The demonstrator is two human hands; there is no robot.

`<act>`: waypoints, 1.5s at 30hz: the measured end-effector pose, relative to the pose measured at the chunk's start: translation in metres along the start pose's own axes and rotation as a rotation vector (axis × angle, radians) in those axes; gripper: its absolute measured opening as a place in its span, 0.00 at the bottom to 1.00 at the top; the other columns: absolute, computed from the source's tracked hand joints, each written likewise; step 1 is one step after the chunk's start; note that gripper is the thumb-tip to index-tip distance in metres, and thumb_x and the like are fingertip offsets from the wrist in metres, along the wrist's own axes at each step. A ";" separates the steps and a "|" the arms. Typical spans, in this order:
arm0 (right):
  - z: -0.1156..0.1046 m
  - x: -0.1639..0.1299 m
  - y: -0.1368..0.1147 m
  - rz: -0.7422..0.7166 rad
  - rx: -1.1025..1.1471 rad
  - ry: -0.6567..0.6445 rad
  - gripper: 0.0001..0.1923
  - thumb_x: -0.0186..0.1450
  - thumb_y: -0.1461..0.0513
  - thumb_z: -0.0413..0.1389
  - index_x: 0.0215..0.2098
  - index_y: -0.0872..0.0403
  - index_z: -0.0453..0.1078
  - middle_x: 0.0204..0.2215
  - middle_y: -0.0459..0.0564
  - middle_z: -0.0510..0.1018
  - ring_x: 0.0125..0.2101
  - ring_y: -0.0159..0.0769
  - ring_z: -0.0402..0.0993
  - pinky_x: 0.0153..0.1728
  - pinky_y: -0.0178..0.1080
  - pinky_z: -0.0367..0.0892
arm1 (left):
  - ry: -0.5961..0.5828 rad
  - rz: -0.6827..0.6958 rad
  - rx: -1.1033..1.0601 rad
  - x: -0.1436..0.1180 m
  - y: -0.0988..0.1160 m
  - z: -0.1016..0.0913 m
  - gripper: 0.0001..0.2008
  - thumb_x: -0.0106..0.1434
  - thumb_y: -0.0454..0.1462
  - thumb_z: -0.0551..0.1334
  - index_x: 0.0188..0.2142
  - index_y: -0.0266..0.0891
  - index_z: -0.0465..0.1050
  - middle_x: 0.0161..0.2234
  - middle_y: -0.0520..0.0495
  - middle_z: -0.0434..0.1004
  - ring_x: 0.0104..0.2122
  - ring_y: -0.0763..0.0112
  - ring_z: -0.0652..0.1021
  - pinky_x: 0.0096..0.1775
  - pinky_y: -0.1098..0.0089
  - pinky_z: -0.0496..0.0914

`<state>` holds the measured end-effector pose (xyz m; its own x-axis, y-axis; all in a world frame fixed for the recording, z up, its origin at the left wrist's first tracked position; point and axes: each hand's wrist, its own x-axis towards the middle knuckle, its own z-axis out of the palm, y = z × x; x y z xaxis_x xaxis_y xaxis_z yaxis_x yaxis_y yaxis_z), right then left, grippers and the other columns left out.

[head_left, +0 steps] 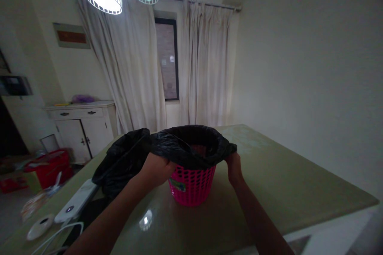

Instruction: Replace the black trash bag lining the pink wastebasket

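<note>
A pink perforated plastic bin (191,187) stands on the table (284,183) in front of me. A black bin bag (191,145) lines it and is folded over the rim. My left hand (155,169) grips the bag's edge at the bin's left side. My right hand (234,167) grips the edge at the right side. A second heap of black plastic bag (122,163) lies just left of the bin, behind my left hand.
A white power strip (76,201) with a cable and a round white device (40,227) lie at the table's left edge. A white cabinet (82,127) and a red box (49,167) stand beyond on the left. Curtains (206,71) hang behind.
</note>
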<state>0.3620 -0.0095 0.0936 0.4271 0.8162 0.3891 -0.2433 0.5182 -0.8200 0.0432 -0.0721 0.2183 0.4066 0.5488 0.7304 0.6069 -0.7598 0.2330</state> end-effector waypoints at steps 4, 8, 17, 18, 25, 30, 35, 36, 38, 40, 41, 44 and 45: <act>0.012 0.010 -0.055 -0.154 -0.164 0.103 0.25 0.66 0.46 0.62 0.47 0.57 0.81 0.42 0.55 0.86 0.40 0.43 0.79 0.46 0.46 0.76 | -0.012 0.035 0.008 -0.001 0.001 0.006 0.14 0.65 0.37 0.55 0.34 0.42 0.81 0.46 0.38 0.87 0.57 0.51 0.82 0.61 0.52 0.76; 0.037 0.036 -0.102 -0.187 -0.326 -0.074 0.22 0.65 0.49 0.61 0.47 0.56 0.83 0.43 0.54 0.87 0.44 0.44 0.81 0.51 0.46 0.75 | -0.016 0.059 0.013 -0.002 0.004 0.010 0.16 0.68 0.39 0.55 0.38 0.41 0.83 0.45 0.37 0.87 0.56 0.50 0.82 0.60 0.50 0.77; 0.111 0.057 -0.141 -0.233 -0.619 -0.825 0.18 0.68 0.58 0.62 0.54 0.53 0.83 0.51 0.54 0.86 0.52 0.44 0.82 0.61 0.50 0.73 | 0.025 0.081 0.018 0.001 0.012 0.015 0.17 0.67 0.36 0.55 0.43 0.42 0.85 0.47 0.39 0.88 0.58 0.49 0.81 0.61 0.50 0.76; 0.121 0.055 -0.142 -0.229 -0.569 -0.820 0.18 0.68 0.57 0.62 0.53 0.53 0.83 0.50 0.53 0.86 0.50 0.43 0.82 0.59 0.48 0.74 | 0.032 0.088 0.024 0.002 0.013 0.016 0.17 0.67 0.36 0.56 0.43 0.42 0.85 0.48 0.39 0.88 0.58 0.49 0.81 0.61 0.49 0.76; 0.173 0.055 -0.190 -0.260 -0.105 -0.619 0.23 0.66 0.47 0.66 0.54 0.48 0.81 0.39 0.47 0.85 0.36 0.36 0.79 0.38 0.39 0.76 | 0.056 0.157 0.047 0.002 0.017 0.021 0.15 0.70 0.38 0.58 0.44 0.42 0.84 0.47 0.37 0.86 0.53 0.46 0.81 0.62 0.43 0.72; 0.139 0.087 -0.224 -0.435 -0.009 -0.379 0.13 0.63 0.55 0.65 0.44 0.48 0.83 0.42 0.46 0.85 0.44 0.37 0.80 0.47 0.40 0.76 | 0.079 0.086 -0.074 -0.006 0.013 0.015 0.10 0.70 0.35 0.59 0.37 0.42 0.80 0.43 0.41 0.85 0.47 0.53 0.82 0.56 0.51 0.75; 0.073 0.092 -0.220 -0.273 -0.006 -0.053 0.12 0.63 0.52 0.63 0.35 0.52 0.80 0.37 0.49 0.83 0.39 0.35 0.78 0.44 0.40 0.77 | 0.189 -0.091 0.009 -0.017 -0.007 0.004 0.13 0.74 0.42 0.56 0.45 0.40 0.79 0.47 0.37 0.85 0.52 0.47 0.82 0.59 0.47 0.73; 0.062 0.088 -0.218 -0.230 -0.037 0.012 0.11 0.60 0.53 0.66 0.33 0.53 0.80 0.36 0.49 0.83 0.38 0.35 0.78 0.44 0.40 0.77 | 0.187 -0.140 0.040 -0.016 -0.011 -0.001 0.14 0.74 0.44 0.56 0.44 0.41 0.78 0.44 0.37 0.85 0.49 0.47 0.82 0.57 0.46 0.73; 0.043 0.081 -0.216 -0.164 -0.104 0.097 0.10 0.54 0.59 0.71 0.33 0.54 0.78 0.35 0.48 0.82 0.39 0.34 0.78 0.45 0.40 0.77 | 0.179 -0.197 0.079 -0.010 -0.019 -0.014 0.16 0.75 0.48 0.55 0.41 0.42 0.77 0.40 0.39 0.84 0.46 0.46 0.82 0.55 0.46 0.74; 0.031 0.075 -0.214 -0.107 -0.146 0.147 0.12 0.50 0.65 0.70 0.34 0.54 0.78 0.35 0.48 0.81 0.39 0.34 0.78 0.42 0.38 0.77 | 0.213 -0.214 0.082 0.001 -0.025 -0.026 0.18 0.75 0.51 0.56 0.43 0.42 0.76 0.43 0.39 0.84 0.48 0.46 0.81 0.55 0.46 0.73; 0.026 0.074 -0.214 -0.080 -0.156 0.172 0.12 0.50 0.66 0.68 0.34 0.53 0.78 0.35 0.47 0.81 0.37 0.34 0.78 0.38 0.36 0.76 | 0.246 -0.234 0.062 0.007 -0.029 -0.030 0.18 0.74 0.53 0.57 0.45 0.43 0.75 0.45 0.39 0.83 0.50 0.46 0.81 0.56 0.45 0.73; 0.021 0.072 -0.210 -0.017 -0.168 0.201 0.11 0.50 0.66 0.62 0.33 0.53 0.78 0.30 0.46 0.78 0.29 0.30 0.72 0.24 0.30 0.64 | 0.367 -0.389 -0.130 0.024 -0.042 -0.029 0.24 0.67 0.56 0.65 0.50 0.42 0.70 0.50 0.38 0.80 0.49 0.50 0.83 0.50 0.50 0.78; 0.022 0.073 -0.208 -0.008 -0.167 0.188 0.11 0.49 0.66 0.60 0.32 0.53 0.78 0.28 0.45 0.77 0.26 0.28 0.68 0.21 0.29 0.58 | 0.385 -0.457 -0.235 0.028 -0.047 -0.025 0.28 0.62 0.57 0.68 0.52 0.42 0.69 0.51 0.38 0.79 0.46 0.52 0.84 0.45 0.53 0.79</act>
<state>0.4247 -0.0525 0.3014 0.5871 0.7420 0.3237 -0.0987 0.4625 -0.8811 0.0093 -0.0298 0.2441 -0.1580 0.7041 0.6923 0.4771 -0.5594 0.6778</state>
